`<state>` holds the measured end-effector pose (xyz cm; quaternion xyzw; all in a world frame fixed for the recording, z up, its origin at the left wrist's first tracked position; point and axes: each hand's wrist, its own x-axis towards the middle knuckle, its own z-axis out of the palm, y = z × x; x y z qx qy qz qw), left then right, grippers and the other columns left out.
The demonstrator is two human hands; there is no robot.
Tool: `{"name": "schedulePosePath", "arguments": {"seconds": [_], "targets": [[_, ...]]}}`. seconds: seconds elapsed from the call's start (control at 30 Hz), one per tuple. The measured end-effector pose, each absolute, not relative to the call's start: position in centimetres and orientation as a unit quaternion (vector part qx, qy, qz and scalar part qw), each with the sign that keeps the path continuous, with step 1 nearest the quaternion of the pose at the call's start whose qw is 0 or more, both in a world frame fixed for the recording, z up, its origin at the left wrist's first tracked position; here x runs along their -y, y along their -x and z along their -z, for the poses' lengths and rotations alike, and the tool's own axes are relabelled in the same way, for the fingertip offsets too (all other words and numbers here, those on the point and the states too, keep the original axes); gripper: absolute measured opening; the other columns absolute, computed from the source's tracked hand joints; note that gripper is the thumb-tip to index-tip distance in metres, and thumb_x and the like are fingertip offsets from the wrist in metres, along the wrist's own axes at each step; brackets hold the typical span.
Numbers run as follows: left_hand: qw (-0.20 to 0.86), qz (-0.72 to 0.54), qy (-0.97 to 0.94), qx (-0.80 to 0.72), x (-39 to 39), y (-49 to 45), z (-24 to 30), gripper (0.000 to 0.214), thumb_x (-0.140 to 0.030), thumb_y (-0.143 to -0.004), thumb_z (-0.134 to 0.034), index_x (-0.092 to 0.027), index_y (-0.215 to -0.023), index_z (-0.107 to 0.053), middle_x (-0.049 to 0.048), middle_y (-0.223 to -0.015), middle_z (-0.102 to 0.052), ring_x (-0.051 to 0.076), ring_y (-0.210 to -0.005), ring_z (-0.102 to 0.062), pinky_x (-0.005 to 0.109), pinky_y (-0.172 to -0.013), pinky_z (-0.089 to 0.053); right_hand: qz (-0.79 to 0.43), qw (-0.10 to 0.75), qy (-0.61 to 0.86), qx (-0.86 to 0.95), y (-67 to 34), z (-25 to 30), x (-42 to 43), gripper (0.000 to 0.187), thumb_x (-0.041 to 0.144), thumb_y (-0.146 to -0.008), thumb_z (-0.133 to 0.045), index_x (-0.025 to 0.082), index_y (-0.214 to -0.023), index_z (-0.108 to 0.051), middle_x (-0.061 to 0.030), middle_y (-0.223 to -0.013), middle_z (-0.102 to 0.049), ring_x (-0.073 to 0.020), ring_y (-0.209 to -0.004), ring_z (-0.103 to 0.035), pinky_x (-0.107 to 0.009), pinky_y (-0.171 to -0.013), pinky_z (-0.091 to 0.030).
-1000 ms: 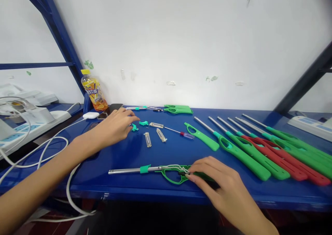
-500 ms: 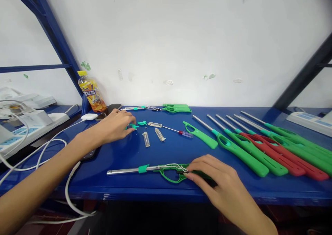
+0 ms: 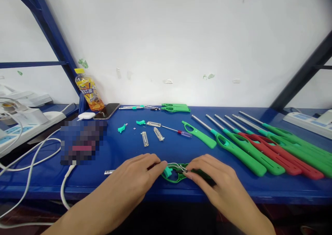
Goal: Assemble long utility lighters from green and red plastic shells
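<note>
A half-open green lighter [image 3: 173, 178] lies near the front edge of the blue bench [image 3: 181, 148], its metal tube [image 3: 107, 172] pointing left and thin white wires [image 3: 176, 166] looping over its frame. My left hand [image 3: 138, 174] covers the tube, fingertips pinched on a small teal piece [image 3: 168, 172] at the frame. From the right, my right hand [image 3: 214, 181] presses curled fingers down on the lighter's green handle, holding it.
Farther back lie two teal parts [image 3: 121, 128], clear plastic pieces [image 3: 144, 138], a small screwdriver [image 3: 178, 132], a green shell [image 3: 199, 135] and shell halves [image 3: 175, 107]. Several green and red lighters [image 3: 259, 152] fill the right. Bottle [image 3: 88, 90], phone [image 3: 106, 111] and white cables [image 3: 33, 159] are left.
My left hand has come back from the small teal parts at the rear to the lighter in front. One teal part now lies farther left. My right hand has stayed put.
</note>
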<state>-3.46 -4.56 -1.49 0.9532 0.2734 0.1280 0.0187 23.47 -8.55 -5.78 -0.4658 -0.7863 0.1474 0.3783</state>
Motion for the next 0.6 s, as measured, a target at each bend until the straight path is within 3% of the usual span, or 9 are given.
{"name": "schedulePosePath", "arguments": {"seconds": [0.2, 0.4, 0.6], "targets": [[-0.022, -0.178, -0.950, -0.255, 4.4, 2.5, 1.4, 0.028, -0.003, -0.100, -0.051, -0.019, -0.118, -0.064, 0.0050, -0.103, -0.076, 0.025, -0.086, -0.066, 0.043, -0.081, -0.057, -0.153, 0.378, 0.462, 0.788, -23.4, 5.7, 8.6, 0.008, 0.022, -0.105, -0.063, 0.028, -0.103, -0.068, 0.0017, -0.100, -0.074, -0.0185, -0.093, -0.069, -0.032, -0.085, -0.052], [0.001, -0.232, -0.934, -0.270, 4.7, 1.7, 2.8, 0.020, -0.011, -0.104, -0.055, -0.019, -0.118, -0.066, 0.0047, -0.101, -0.075, 0.024, -0.087, -0.063, 0.036, -0.072, -0.057, -0.158, 0.378, 0.464, 0.785, -23.4, 5.6, 8.6, 0.008, 0.020, -0.104, -0.064, 0.026, -0.103, -0.069, 0.0016, -0.100, -0.074, -0.0185, -0.094, -0.068, -0.032, -0.086, -0.051], [-0.002, -0.270, -0.922, -0.278, 4.8, 1.6, 3.7, 0.021, -0.007, -0.103, -0.054, -0.020, -0.116, -0.065, 0.0026, -0.098, -0.073, 0.023, -0.087, -0.060, 0.033, -0.069, -0.055, -0.153, 0.386, 0.456, 0.787, -23.4, 5.6, 8.4, 0.006, 0.021, -0.104, -0.065, 0.025, -0.102, -0.069, 0.0022, -0.099, -0.075, -0.0181, -0.092, -0.067, -0.032, -0.084, -0.050]]}}
